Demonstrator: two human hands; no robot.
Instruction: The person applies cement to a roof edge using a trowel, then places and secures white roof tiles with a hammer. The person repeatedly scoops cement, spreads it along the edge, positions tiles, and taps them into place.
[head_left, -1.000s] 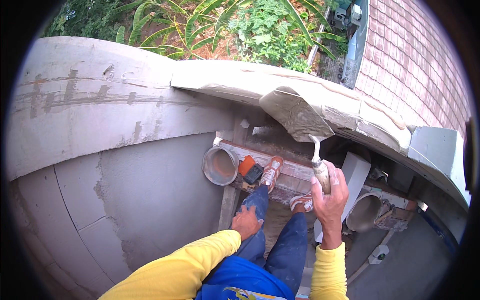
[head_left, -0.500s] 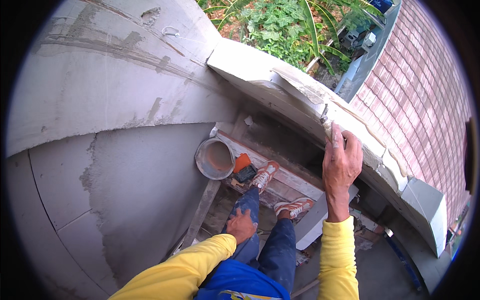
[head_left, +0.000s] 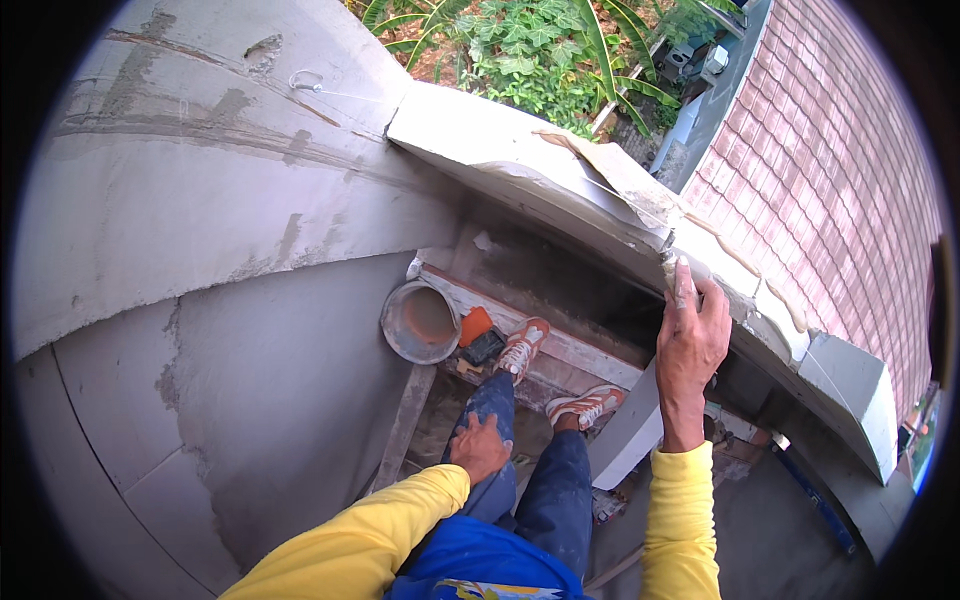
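Observation:
My right hand (head_left: 692, 335) is closed around the handle of a trowel (head_left: 628, 186). The trowel's pale, mortar-smeared blade lies over the top edge of the concrete ledge (head_left: 465, 122), tilted toward the far left. Wet mortar (head_left: 735, 255) runs in a rough strip along that ledge, to the right of the blade. My left hand (head_left: 480, 448) rests on my left leg near the knee, fingers spread, holding nothing.
A bucket (head_left: 421, 321) stands on the plank below, beside an orange piece (head_left: 475, 325) and a dark block (head_left: 484, 347). My shoes (head_left: 523, 350) are on the planks. Grey wall (head_left: 280, 380) rises at left; a tiled roof (head_left: 810, 170) and plants (head_left: 530, 60) lie beyond the ledge.
My right hand and the trowel have shifted slightly right along the ledge, and the blade now shows more of its face. My left hand stays on my leg. The view has turned a little.

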